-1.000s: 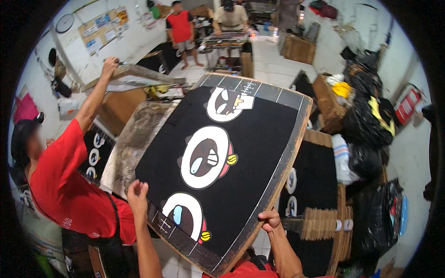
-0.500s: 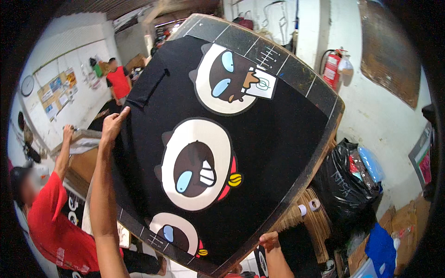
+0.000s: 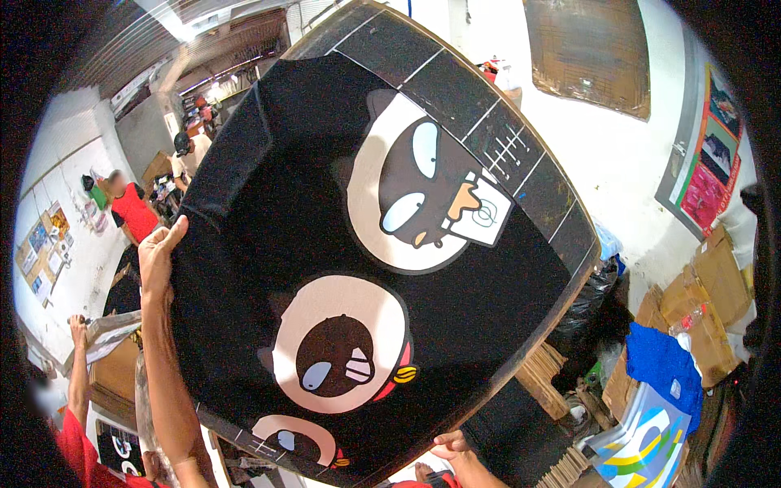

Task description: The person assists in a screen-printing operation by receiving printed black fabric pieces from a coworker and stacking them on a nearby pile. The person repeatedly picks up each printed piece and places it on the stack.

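A large dark board [image 3: 533,122] with white ruled marks and a pale edge fills the middle, tilted toward me. Over it lies a black cloth [image 3: 488,325] printed with 3 cartoon animal faces in cream rings; its upper left part is slightly creased. My left hand [image 3: 161,252] is closed on the cloth at the board's left edge, thumb on the front; its other fingers are mostly hidden behind. At the lower edge, my right hand [image 3: 455,447] grips the board, with the thumb showing in front and part of the hand hidden behind it.
A co-worker in red [image 3: 73,443] stands close at lower left, one arm on a wooden frame [image 3: 114,329]. Another person in red [image 3: 134,210] is farther back. Cardboard [image 3: 708,301], a blue cloth [image 3: 663,366] and black bags [image 3: 590,305] lie along the right.
The board has come closer and tilted, its top rising out of view. My left hand has moved left and lower, pulling the cloth's edge with it. The view has turned right.
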{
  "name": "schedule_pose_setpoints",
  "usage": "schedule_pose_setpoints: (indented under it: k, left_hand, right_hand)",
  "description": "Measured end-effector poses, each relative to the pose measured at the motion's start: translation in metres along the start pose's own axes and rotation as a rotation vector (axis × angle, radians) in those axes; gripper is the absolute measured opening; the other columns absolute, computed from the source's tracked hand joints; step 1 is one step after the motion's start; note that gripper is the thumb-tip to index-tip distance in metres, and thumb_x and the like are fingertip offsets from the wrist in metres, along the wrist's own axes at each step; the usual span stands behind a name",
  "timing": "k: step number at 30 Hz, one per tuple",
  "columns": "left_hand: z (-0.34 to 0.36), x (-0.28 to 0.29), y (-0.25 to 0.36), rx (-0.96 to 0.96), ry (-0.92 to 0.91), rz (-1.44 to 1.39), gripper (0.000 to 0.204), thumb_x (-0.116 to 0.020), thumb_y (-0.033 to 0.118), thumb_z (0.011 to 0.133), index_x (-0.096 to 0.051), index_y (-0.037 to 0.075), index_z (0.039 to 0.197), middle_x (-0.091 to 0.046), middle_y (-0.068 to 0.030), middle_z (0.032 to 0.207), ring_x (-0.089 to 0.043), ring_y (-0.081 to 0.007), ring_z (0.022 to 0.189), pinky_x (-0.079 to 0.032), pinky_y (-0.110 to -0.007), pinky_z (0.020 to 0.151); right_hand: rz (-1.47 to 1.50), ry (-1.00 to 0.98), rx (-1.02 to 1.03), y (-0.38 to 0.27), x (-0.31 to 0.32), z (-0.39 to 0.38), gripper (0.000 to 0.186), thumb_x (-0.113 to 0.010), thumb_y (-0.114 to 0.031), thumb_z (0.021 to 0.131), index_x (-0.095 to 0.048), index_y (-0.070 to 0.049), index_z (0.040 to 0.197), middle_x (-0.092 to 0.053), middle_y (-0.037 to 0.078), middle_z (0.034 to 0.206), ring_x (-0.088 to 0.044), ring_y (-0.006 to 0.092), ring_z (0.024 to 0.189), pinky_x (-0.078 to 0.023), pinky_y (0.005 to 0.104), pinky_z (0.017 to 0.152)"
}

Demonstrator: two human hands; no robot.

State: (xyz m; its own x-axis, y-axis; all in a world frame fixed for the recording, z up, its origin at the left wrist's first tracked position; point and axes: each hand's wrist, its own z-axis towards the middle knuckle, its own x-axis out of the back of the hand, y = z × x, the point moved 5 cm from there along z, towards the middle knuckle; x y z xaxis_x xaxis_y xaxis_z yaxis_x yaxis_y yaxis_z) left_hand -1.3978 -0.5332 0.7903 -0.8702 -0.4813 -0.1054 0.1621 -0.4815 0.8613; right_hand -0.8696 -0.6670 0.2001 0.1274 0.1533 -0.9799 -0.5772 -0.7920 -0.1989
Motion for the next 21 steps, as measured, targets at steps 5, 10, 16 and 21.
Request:
schedule_pose_setpoints:
  k: [5,10,16,21]
  left_hand:
    - [0.018,-0.014,0.007,0.044,-0.045,0.004,0.040,-0.071,0.027,0.082,-0.044,0.016,0.054,-0.041,0.0102,0.055,-0.031,-0.0002,0.047,-0.021,-0.021,0.045]
    - [0.021,-0.024,0.029,-0.091,-0.091,0.079,0.043,-0.073,0.025,0.080,-0.039,0.016,0.054,-0.036,0.0110,0.056,-0.027,-0.0010,0.049,-0.018,-0.023,0.046]
    - [-0.027,-0.028,0.013,-0.247,-0.183,0.385,0.041,-0.079,0.025,0.071,-0.046,0.008,0.053,-0.039,0.0094,0.056,-0.032,-0.0033,0.053,-0.025,-0.024,0.047]
    - [-0.085,-0.056,-0.018,-0.599,-0.340,0.453,0.047,-0.083,0.036,0.062,-0.046,0.007,0.055,-0.045,-0.0004,0.050,-0.044,-0.0112,0.047,-0.036,-0.029,0.045]
  right_hand:
    - [-0.269,0.316,-0.102,0.007,0.022,-0.008,0.045,-0.056,-0.035,0.083,-0.063,0.010,0.080,-0.065,0.019,0.070,-0.059,0.0280,0.056,-0.048,0.0367,0.061]
    - [-0.160,0.214,-0.219,0.024,-0.106,0.022,0.047,-0.061,-0.009,0.077,-0.048,0.012,0.117,-0.054,0.020,0.119,-0.049,0.0318,0.112,-0.036,0.0388,0.097]
    - [-1.774,0.335,-0.591,0.032,-0.266,0.050,0.045,-0.069,-0.018,0.079,-0.057,0.001,0.118,-0.062,0.014,0.115,-0.057,0.0184,0.107,-0.043,0.0289,0.093]
    - [-2.062,0.118,0.544,-0.003,-0.479,0.114,0.039,-0.072,-0.007,0.071,-0.060,0.002,0.106,-0.063,0.018,0.108,-0.061,0.0239,0.101,-0.047,0.0353,0.087]
